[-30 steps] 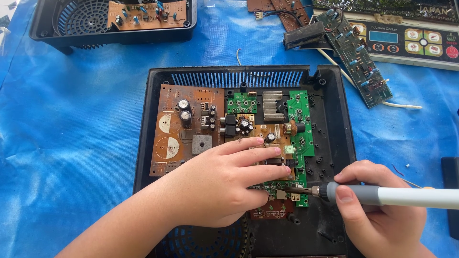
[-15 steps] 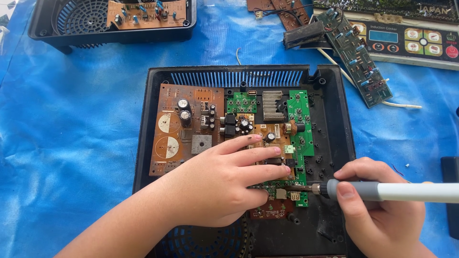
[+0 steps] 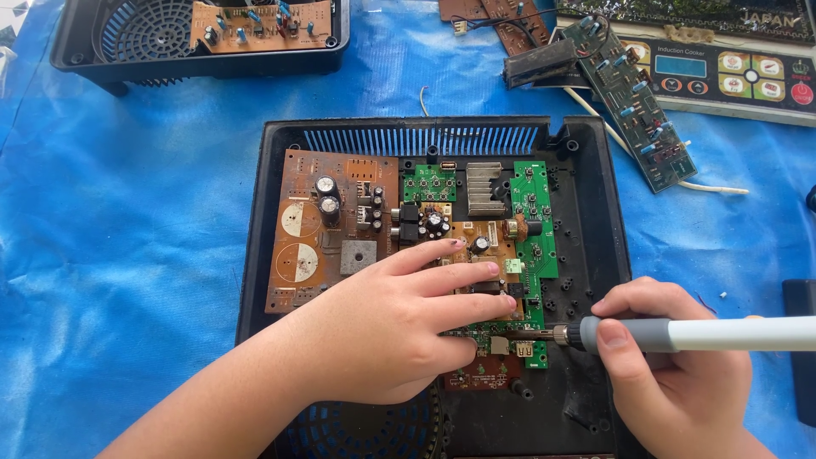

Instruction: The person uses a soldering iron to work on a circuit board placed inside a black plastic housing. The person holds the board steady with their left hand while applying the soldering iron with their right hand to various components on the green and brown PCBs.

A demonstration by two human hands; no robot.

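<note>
- The black plastic case [image 3: 595, 212] lies open on a blue sheet [image 3: 127, 255]; all places below are given relative to this case.
- Inside the case sit a brown circuit board [image 3: 327, 229] on its left side, a finned metal heat sink [image 3: 486, 189] near its vented back wall, and a green circuit board [image 3: 535, 229] right of centre, running down toward the front.
- The left hand [image 3: 382, 340] lies flat, fingers spread and pressed on the boards at the case's middle; it grips nothing and appears to steady them.
- The right hand [image 3: 671, 374] is at the front right of the case, closed around the grey-and-white handle of a soldering iron [image 3: 680, 334].
- The iron's metal tip points left and meets the lower end of the green board, beside a small metal socket [image 3: 520, 348]. No smoke or molten solder can be made out.
- Judged state of work: the case lid is off and the boards are exposed and seated in place; the tool is at a joint, so work on that board looks under way, not finished.
- Outside the case: a second black housing [image 3: 68, 51] with a board beyond the back left corner, and loose circuit strips [image 3: 633, 93] and a control panel [image 3: 722, 72] beyond the back right corner.
</note>
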